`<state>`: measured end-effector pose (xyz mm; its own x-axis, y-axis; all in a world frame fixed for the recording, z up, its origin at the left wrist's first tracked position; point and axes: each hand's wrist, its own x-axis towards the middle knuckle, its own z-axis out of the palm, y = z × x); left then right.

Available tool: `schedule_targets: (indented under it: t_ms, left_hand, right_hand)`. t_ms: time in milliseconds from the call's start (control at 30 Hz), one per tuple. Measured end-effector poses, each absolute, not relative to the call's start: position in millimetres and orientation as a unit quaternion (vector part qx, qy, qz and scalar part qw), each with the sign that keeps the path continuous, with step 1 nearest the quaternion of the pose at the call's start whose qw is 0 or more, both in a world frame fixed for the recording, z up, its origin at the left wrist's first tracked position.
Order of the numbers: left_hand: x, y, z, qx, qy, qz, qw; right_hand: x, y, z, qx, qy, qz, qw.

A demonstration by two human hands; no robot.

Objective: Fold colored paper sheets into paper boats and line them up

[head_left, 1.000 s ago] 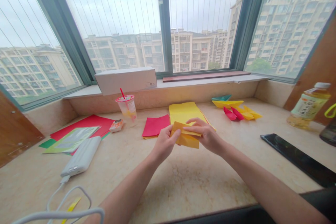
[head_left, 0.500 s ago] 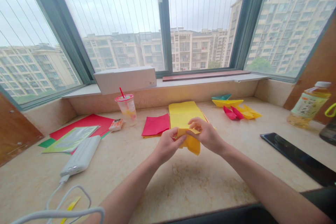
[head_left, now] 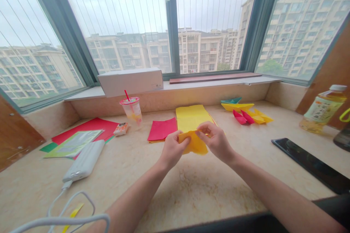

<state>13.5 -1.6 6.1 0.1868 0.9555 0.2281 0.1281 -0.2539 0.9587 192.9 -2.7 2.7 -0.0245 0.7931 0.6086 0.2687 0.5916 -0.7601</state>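
Observation:
A folded piece of orange-yellow paper (head_left: 194, 143) is held up off the counter between both hands. My left hand (head_left: 175, 146) pinches its left side, thumb in front. My right hand (head_left: 214, 139) grips its upper right edge between thumb and fingers. Just behind the hands lies a stack of yellow paper (head_left: 191, 116), partly covered by them. A smaller pile of red square sheets (head_left: 163, 129) rests to its left. Back right stand finished paper folds: a yellow boat (head_left: 237, 107), a teal boat (head_left: 231, 100), a red fold (head_left: 242, 117) and a yellow fold (head_left: 261, 116).
Left on the counter (head_left: 175, 196) are a white power bank (head_left: 84, 161) with a cable, red sheets (head_left: 105, 125), a small packet (head_left: 121, 129) and a cup with a straw (head_left: 131, 111). A black phone (head_left: 306, 164) and a drink bottle (head_left: 321, 111) stand right.
The orange-yellow paper has been turned, so a broader flat face now shows and its hanging lower part sits higher. Both hands keep hold of it, their fingers slightly shifted.

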Motion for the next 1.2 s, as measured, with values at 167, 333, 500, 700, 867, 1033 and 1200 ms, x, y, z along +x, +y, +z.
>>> schedule_targets:
  t_ms: [167,333,500,700,867,1033,1200]
  left_hand:
    - [16.9,-10.3,8.0,0.727,0.415,0.406,0.367]
    - [18.7,-11.2,8.0,0.717,0.414,0.423,0.368]
    - [18.1,-7.7,8.0,0.638,0.421,0.458,0.453]
    - [19.0,-8.5,14.1,0.587,0.4,0.487,0.507]
    - [19.0,-12.2,17.8,0.564,0.372,0.489,0.551]
    - [18.4,-12.2,18.9,0.551,0.367,0.494,0.564]
    - [17.4,-5.5,18.2,0.502,0.379,0.548,0.551]
  right_hand:
    - [187.7,-7.7,3.5,-0.396,-0.708,0.173,0.559]
    - [185.5,-12.4,3.4,-0.359,-0.746,0.2,0.524]
    - [185.8,-15.3,1.8,-0.332,-0.78,0.2,0.491]
    - [186.1,-14.6,1.6,-0.35,-0.787,0.185,0.473]
    - [185.4,-14.3,3.1,-0.351,-0.785,0.178,0.478]
    - [186.9,-14.3,5.4,-0.324,-0.789,0.161,0.497]
    - [189.4,-10.4,5.2,-0.347,-0.74,0.205,0.538]
